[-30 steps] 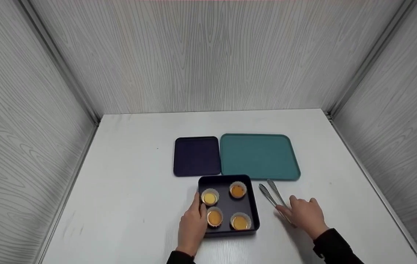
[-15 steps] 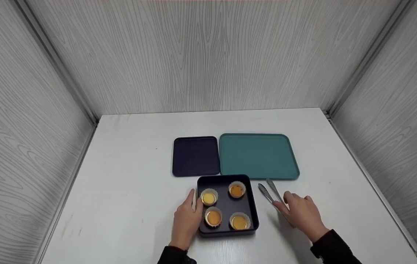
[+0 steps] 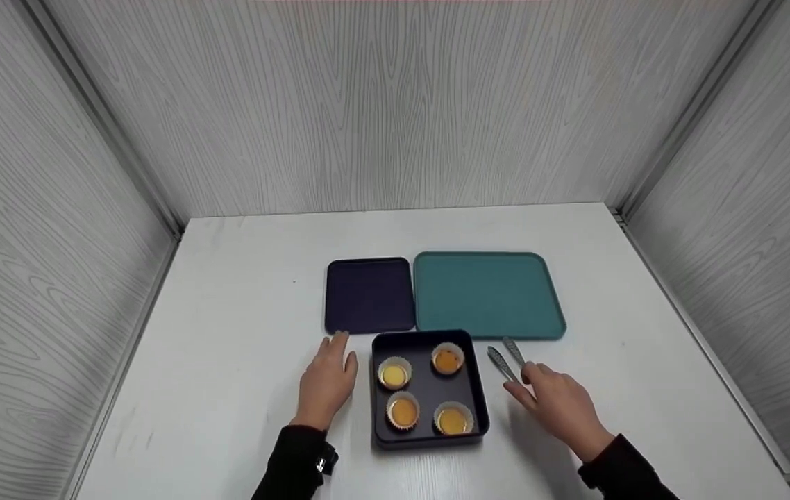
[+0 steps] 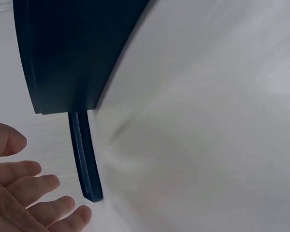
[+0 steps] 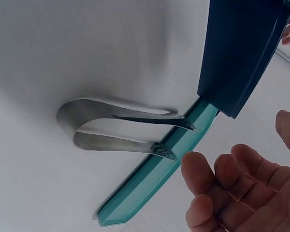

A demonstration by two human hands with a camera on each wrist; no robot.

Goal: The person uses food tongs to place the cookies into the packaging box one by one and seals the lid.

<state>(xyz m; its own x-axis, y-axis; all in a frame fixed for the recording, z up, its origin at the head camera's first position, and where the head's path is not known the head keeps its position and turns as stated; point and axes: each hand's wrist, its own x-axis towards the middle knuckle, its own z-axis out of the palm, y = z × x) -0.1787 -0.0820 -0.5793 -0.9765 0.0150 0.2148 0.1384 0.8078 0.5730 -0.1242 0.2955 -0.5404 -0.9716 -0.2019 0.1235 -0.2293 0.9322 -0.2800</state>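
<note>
My left hand hovers just left of a deep dark square pan, apart from it, with fingers extended. Inside the pan stand several white paper cups with yellow-orange filling, such as the cup at its upper right. To the pan's right lie metal tongs, partly covered in the head view by my right hand. The right wrist view shows the tongs flat on the table, tips spread. There, my right hand has loosely bent fingers and a visible gap to the tongs.
Behind the pan, a flat dark purple tray and a larger teal tray lie side by side on the white table. Grey wood-grain panels enclose the back and both sides.
My left hand has let go of the pan's left side and moved left, its fingers straightening. My right hand has shifted slightly left over the tongs. Pan and tongs stay in place.
</note>
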